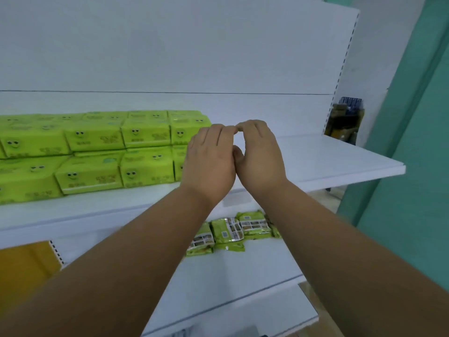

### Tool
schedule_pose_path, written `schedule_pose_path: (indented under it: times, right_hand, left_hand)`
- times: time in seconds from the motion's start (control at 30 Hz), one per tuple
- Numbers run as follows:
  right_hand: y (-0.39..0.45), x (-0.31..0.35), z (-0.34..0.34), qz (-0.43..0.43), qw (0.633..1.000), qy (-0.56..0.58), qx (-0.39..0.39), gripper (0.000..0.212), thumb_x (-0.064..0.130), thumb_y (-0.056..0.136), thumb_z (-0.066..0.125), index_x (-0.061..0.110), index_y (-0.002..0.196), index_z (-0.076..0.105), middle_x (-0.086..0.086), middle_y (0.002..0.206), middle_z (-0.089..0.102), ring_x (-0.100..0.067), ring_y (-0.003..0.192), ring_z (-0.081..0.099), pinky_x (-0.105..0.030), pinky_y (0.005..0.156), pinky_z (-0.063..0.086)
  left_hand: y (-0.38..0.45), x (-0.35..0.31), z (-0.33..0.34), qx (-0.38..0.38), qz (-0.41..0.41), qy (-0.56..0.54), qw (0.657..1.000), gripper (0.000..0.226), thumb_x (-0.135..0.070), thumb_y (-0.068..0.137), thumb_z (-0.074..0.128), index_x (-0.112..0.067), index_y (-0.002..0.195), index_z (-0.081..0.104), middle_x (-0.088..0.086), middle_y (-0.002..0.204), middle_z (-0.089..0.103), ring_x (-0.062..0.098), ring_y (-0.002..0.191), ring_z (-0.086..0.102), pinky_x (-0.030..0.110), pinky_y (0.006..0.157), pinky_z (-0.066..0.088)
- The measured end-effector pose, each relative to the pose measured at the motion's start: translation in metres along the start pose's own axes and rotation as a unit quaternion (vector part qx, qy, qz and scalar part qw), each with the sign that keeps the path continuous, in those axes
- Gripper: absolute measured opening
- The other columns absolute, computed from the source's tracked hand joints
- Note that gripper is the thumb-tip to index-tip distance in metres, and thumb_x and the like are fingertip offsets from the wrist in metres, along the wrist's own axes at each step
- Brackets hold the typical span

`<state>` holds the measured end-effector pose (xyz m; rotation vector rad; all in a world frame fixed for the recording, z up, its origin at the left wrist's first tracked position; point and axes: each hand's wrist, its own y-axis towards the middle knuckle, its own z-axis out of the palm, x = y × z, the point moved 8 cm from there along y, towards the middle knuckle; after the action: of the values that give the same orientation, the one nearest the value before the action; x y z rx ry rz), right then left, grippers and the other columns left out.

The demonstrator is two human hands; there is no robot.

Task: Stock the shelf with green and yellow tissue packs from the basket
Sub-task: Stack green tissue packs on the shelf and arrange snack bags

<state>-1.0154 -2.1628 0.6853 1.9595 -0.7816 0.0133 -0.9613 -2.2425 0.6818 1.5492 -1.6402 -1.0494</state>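
Green tissue packs (145,164) with smiley faces stand in two stacked layers on the left half of the white upper shelf (340,161). My left hand (209,164) is raised in front of the right end of that stack and hides part of the last packs. Right beside it is my right hand (261,156), over bare shelf. The index fingertips and thumbs of both hands meet, fingers loosely bent, with nothing held between them. I cannot tell if the left hand touches a pack. No basket or yellow pack is in view.
The right half of the upper shelf is bare board ending at an open edge. Several small green packets (233,229) lie on the lower shelf (243,276). A yellow-brown panel (24,266) sits at lower left, and boxes (345,120) stand behind the shelf's right upright.
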Motion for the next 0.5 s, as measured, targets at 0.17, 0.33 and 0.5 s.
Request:
schedule_pose_path:
  times: [0.17,0.33,0.5]
  right_hand:
    - [-0.059,-0.050,-0.070,0.011,1.000,-0.011,-0.022,0.036,-0.002,0.079,0.060,0.007,0.114,0.064,-0.011,0.119,0.059,-0.027,0.106,0.056,-0.037,0.088,0.044]
    - [-0.152,-0.110,-0.090,0.073,0.997,-0.005,0.003,0.037,-0.001,0.078,0.059,0.001,0.115,0.062,-0.014,0.117,0.059,-0.029,0.104,0.056,-0.040,0.088,0.045]
    - [-0.280,-0.166,-0.050,0.186,0.978,0.023,0.091,0.037,-0.005,0.077,0.057,0.002,0.113,0.061,-0.014,0.115,0.058,-0.029,0.105,0.055,-0.040,0.085,0.044]
  left_hand:
    - [-0.030,-0.094,0.017,-0.009,0.003,-0.042,0.999,0.034,-0.002,0.084,0.056,-0.002,0.117,0.064,0.014,0.110,0.065,0.037,0.099,0.060,0.046,0.087,0.047]
    - [-0.102,-0.157,0.057,0.066,-0.012,-0.093,0.993,0.035,-0.006,0.086,0.056,-0.003,0.120,0.062,0.013,0.114,0.064,0.036,0.103,0.059,0.045,0.091,0.045]
    - [-0.221,-0.186,0.124,0.226,-0.049,-0.128,0.965,0.038,-0.002,0.084,0.054,0.000,0.121,0.061,0.016,0.115,0.063,0.037,0.104,0.058,0.040,0.092,0.040]
